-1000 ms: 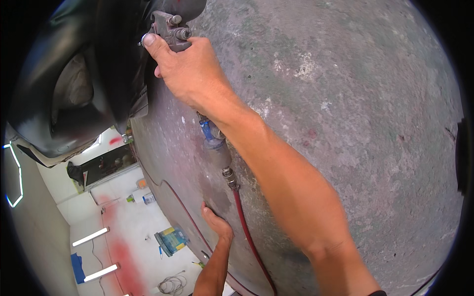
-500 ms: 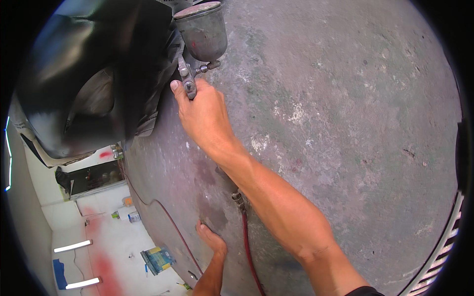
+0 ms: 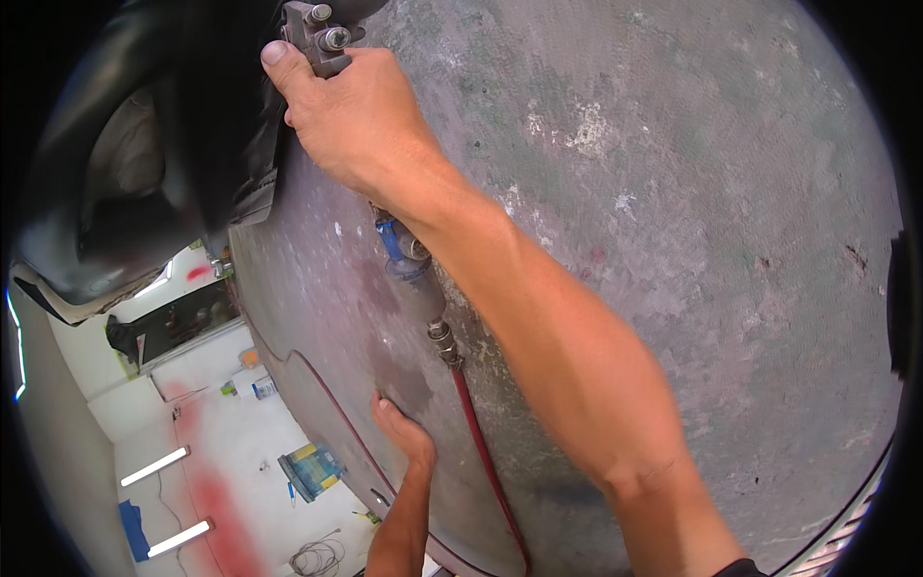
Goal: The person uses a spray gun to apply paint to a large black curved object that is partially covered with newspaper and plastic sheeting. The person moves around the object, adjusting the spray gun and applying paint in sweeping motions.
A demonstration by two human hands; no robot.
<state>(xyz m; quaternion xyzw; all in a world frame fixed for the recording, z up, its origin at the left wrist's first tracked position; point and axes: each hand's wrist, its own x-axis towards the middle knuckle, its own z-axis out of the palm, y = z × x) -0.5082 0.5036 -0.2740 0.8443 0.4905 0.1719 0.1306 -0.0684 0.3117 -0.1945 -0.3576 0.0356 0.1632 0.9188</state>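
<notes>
My right hand [image 3: 351, 120] is closed around the grip of a grey metal spray gun [image 3: 317, 34] at the top of the view, next to a glossy black car body part [image 3: 135, 173]. Below my wrist hang the gun's blue fitting and grey regulator [image 3: 413, 279], joined to a red air hose [image 3: 486, 462] that runs down across the grey concrete surface [image 3: 692, 192]. My left hand [image 3: 406, 438] rests low in the middle on that grey surface, beside a thin red hose line [image 3: 332, 404]. Whether it grips the line is unclear.
At the lower left is a white area with two lit tube lamps [image 3: 154, 466], red paint smears [image 3: 216, 500], a blue-and-yellow box [image 3: 312, 468], small containers [image 3: 258, 385] and a coil of cable [image 3: 312, 556]. A slatted grille [image 3: 856, 519] shows at the lower right rim.
Half a second ago the spray gun sat lower with its metal cup in sight. My right hand has since carried it up and left, so the cup is cut off. My left hand stayed put.
</notes>
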